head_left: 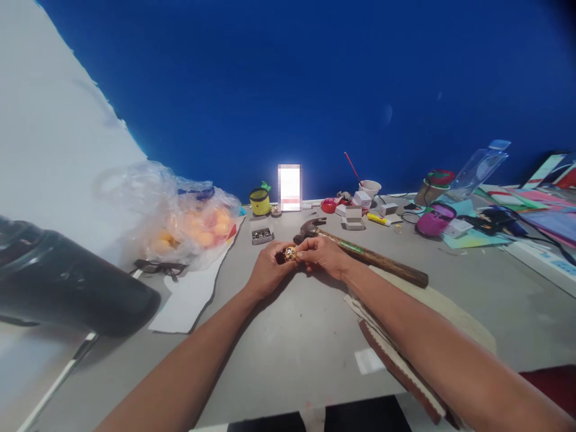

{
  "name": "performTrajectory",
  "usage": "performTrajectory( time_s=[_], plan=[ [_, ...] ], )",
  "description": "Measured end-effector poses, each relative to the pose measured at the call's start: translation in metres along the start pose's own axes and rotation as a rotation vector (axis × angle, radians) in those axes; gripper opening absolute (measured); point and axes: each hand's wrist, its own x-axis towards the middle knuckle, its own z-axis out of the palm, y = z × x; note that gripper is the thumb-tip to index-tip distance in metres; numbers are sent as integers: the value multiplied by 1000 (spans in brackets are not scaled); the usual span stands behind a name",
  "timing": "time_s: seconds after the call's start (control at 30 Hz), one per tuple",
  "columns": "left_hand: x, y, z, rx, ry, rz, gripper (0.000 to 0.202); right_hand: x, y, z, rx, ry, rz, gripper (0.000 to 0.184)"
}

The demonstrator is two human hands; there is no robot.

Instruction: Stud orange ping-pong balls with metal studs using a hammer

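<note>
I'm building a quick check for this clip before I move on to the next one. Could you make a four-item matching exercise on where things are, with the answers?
1. Small patterned round object
2. Hammer
3. Eyeglasses
4. Red stick

A. leaning in the white cup
B. lying on the table, head toward picture left
C. at the fingers of the left hand and right hand
D. beside the clear plastic bag

Pairs: 1-C, 2-B, 3-D, 4-A

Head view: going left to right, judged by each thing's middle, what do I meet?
Dark cylinder → plastic bag → left hand → small patterned object → right hand → white cup → magenta pouch → clear bottle → white power strip.
</note>
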Motion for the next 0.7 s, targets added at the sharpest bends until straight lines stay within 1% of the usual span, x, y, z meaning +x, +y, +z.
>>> performTrajectory(
  time_s=[0.17, 0.3, 0.43, 0.53, 0.7],
  plan=[
    [1, -4, 0, 27, 5, 20, 29, -2, -2, 6, -55, 36, -31, 28],
    [0, -5, 2, 87, 40, 37, 29, -5, -5, 11, -81, 36, -23, 28],
    [-3, -2, 5, 115, 83, 47, 28, -5, -4, 14, -95, 68, -42, 28],
    [-4, -1, 5, 104, 95, 23, 28, -5, -3, 13, -85, 60, -60, 31],
    [-2, -2, 4, -21, 43, -69, 35, -5, -2, 8, -81, 3, -59, 38]
  ],
)
